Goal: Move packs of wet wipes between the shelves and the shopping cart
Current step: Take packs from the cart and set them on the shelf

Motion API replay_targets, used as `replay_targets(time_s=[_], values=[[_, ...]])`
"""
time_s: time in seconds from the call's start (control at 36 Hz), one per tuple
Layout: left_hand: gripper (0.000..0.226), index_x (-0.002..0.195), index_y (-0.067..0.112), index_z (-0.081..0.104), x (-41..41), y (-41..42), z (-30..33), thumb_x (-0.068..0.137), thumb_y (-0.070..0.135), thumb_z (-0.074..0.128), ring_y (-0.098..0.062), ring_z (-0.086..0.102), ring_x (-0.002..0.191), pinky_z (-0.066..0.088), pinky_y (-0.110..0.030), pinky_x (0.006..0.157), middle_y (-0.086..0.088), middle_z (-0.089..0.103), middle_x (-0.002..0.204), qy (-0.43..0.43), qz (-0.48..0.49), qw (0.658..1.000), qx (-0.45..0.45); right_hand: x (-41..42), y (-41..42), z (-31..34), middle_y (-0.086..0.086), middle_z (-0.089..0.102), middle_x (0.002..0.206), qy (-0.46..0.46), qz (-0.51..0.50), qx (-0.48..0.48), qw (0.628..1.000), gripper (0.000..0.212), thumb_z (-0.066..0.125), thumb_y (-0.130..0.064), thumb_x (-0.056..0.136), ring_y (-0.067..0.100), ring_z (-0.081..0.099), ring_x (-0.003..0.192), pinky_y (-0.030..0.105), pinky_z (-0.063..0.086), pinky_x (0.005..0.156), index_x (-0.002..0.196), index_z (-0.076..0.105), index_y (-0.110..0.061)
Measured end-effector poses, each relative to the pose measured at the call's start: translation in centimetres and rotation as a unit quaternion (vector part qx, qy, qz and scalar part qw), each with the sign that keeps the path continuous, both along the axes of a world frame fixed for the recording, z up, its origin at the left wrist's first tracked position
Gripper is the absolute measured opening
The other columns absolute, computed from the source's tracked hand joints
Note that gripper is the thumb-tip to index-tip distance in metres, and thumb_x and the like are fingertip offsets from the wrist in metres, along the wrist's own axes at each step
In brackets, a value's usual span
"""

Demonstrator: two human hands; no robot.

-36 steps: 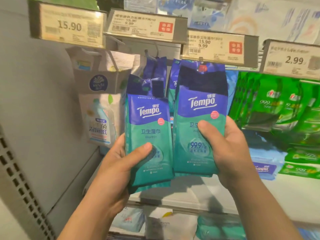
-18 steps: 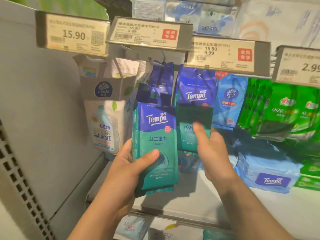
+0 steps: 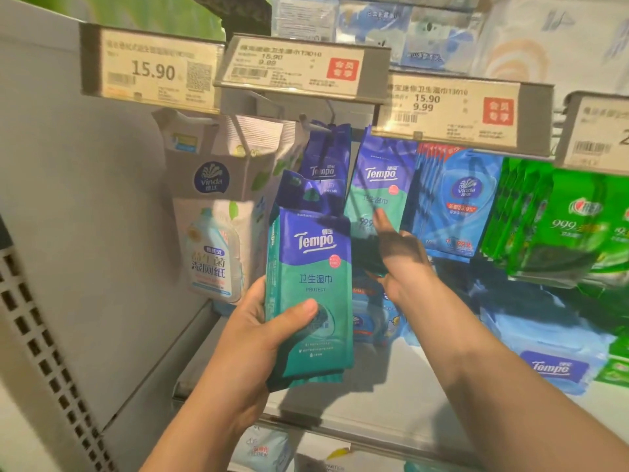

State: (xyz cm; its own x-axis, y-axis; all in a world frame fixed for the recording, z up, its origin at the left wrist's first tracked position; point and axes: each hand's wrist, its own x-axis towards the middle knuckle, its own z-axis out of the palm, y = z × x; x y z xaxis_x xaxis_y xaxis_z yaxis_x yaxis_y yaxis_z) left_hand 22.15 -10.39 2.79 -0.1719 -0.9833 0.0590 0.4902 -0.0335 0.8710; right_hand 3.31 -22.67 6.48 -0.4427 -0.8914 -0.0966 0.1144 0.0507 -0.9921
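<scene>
My left hand (image 3: 252,338) grips a teal and purple Tempo wet wipes pack (image 3: 313,267) upright in front of the shelf, thumb on its front; more packs seem to sit behind it. My right hand (image 3: 405,264) reaches up to a matching Tempo pack (image 3: 377,185) at the hook under the price tags. Its thumb lies on the pack's front and its fingers are hidden behind the lower edge. Another Tempo pack (image 3: 325,155) hangs just to the left. No shopping cart is in view.
White Vinda packs (image 3: 218,206) hang at the left, blue Vinda packs (image 3: 456,202) and green packs (image 3: 561,226) at the right. A light-blue Tempo pack (image 3: 544,356) lies on the shelf board (image 3: 391,403). Price tags (image 3: 299,66) jut out overhead. A grey side panel (image 3: 85,233) closes the left.
My right hand has carried its Tempo pack away from me, up and back to the hook among the hanging packs. My left hand has kept its pack roughly in place.
</scene>
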Motion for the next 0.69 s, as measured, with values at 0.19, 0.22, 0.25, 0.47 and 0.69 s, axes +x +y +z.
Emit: replay_targets(time_s=[0.19,0.22,0.25,0.47,0.69], values=[[0.047,0.114,0.021,0.067,-0.1,0.1,-0.2,0.070,0.013,0.078,-0.031,0.074,0.085,0.059,-0.046,0.069,-0.014,0.074,0.111,-0.016,-0.003,1.000,0.011,-0.1,-0.7,-0.5,0.008,0.050,0.149,-0.003,-0.003,0.004,1.000,0.099,0.071,-0.073,0.072,0.034,0.056,0.128,0.060,0.048,0.104,0.147,0.044,-0.013],[0.047,0.114,0.022,0.067,-0.1,0.1,-0.2,0.069,0.015,0.076,-0.031,0.074,0.086,0.059,-0.047,0.070,-0.013,0.074,0.112,-0.016,-0.002,1.000,0.013,-0.3,-0.8,-0.9,0.010,0.058,0.140,0.003,-0.006,0.009,1.000,0.098,0.070,-0.077,0.065,0.033,0.061,0.120,0.058,0.051,0.101,0.136,0.051,-0.013],[0.046,0.114,0.022,0.067,-0.1,0.2,-0.3,0.069,0.016,0.076,-0.031,0.074,0.087,0.059,-0.048,0.072,-0.013,0.074,0.112,-0.017,-0.002,1.000,0.014,-0.4,-0.8,-1.2,0.010,0.064,0.127,0.005,-0.006,0.005,1.000,0.086,0.069,-0.077,0.066,0.030,0.065,0.110,0.054,0.054,0.098,0.122,0.058,-0.013],[0.044,0.113,0.021,0.068,-0.2,0.5,-0.3,0.069,0.016,0.075,-0.033,0.072,0.091,0.059,-0.052,0.078,-0.014,0.074,0.112,-0.027,-0.013,0.999,0.017,-1.6,-0.4,-2.8,0.014,0.069,0.114,-0.036,0.005,-0.026,0.999,0.025,0.064,-0.039,0.098,0.033,0.068,0.104,0.051,0.058,0.093,0.094,0.063,-0.014],[0.041,0.111,0.015,0.070,-0.5,0.8,-0.3,0.071,0.017,0.073,-0.031,0.073,0.087,0.060,-0.046,0.078,-0.018,0.073,0.112,-0.006,-0.040,0.999,0.021,-1.9,3.5,-4.3,0.014,0.063,0.095,-0.084,0.023,-0.037,0.996,0.039,0.066,-0.022,0.088,0.030,0.059,0.080,0.044,0.054,0.074,0.121,0.065,0.000]])
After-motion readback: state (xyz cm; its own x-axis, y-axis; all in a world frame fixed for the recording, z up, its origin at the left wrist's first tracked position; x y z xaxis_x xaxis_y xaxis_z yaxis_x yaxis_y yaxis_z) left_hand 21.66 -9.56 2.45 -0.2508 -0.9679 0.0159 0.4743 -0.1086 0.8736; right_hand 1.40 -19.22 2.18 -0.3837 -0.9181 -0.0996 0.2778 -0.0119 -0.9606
